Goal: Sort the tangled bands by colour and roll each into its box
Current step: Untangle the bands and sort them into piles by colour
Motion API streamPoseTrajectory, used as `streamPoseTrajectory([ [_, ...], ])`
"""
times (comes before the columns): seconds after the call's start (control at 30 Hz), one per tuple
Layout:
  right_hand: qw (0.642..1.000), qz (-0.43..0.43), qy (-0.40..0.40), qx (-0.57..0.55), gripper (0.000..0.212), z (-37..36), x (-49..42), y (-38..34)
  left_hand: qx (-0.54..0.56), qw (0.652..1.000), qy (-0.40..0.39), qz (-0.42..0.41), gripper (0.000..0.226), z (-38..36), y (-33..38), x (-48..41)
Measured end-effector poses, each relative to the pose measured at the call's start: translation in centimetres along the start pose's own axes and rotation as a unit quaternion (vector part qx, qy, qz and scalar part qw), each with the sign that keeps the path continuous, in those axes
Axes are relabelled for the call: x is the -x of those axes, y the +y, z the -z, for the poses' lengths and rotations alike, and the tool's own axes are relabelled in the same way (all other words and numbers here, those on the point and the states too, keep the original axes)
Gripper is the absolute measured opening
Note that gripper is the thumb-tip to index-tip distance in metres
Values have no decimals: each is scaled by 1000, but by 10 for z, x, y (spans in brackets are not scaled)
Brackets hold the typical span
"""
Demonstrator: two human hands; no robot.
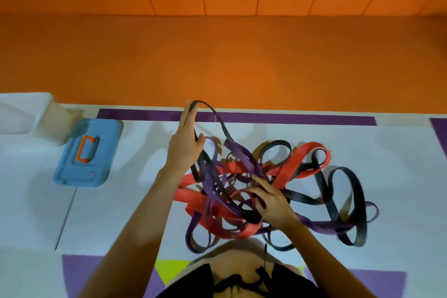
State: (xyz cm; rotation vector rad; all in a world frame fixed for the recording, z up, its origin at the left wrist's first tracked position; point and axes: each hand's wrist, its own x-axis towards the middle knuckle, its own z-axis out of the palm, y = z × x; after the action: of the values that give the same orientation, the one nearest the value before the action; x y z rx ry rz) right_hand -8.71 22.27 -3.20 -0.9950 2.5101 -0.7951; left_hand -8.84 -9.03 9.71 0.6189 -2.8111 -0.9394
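My left grip (pixel 185 144) is lifted with fingers straight and released. A black band (pixel 220 123) is hooked over the fingertips and trails down into the tangle (pixel 232 169) of red, purple and black bands on the white mat (pixel 399 152). My right grip (pixel 273 203) clenches strands at the tangle's middle. A blue box (pixel 88 152) lies well to the left.

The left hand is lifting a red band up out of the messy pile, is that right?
Not quite. In the head view, the band looped over the left hand is a black band, not a red one. It does rise out of the messy pile, which the right hand grips.
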Motion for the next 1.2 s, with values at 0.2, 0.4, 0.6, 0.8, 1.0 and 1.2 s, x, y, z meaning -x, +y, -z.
streamPoseTrajectory([
  [0.2, 969, -219, -97, 59, 31, 12, -3, 11, -184, 953, -198, 139, 97, -20, -62, 27],
  [0.4, 961, -202, -108, 154, 36, 3, -8, -6, -277, 903, -224, 240, 69, -20, -109, 62],
  [0.6, 935, -353, -8, -30, 74, 6, -8, -12, -262, 945, -139, 141, 60, -36, -100, 62],
  [0.8, 975, -198, -82, -59, 48, -1, -18, -29, -160, 969, -189, -1, 51, -86, -31, 30],
  [1.0, 958, -282, -44, -1, 42, 3, 2, -6, -138, 920, -271, 249, 72, -100, -44, 32],
  [1.2, 940, -333, -70, 5, 53, 4, 14, 13, -236, 907, -272, 220, 60, -88, -98, 60],
])
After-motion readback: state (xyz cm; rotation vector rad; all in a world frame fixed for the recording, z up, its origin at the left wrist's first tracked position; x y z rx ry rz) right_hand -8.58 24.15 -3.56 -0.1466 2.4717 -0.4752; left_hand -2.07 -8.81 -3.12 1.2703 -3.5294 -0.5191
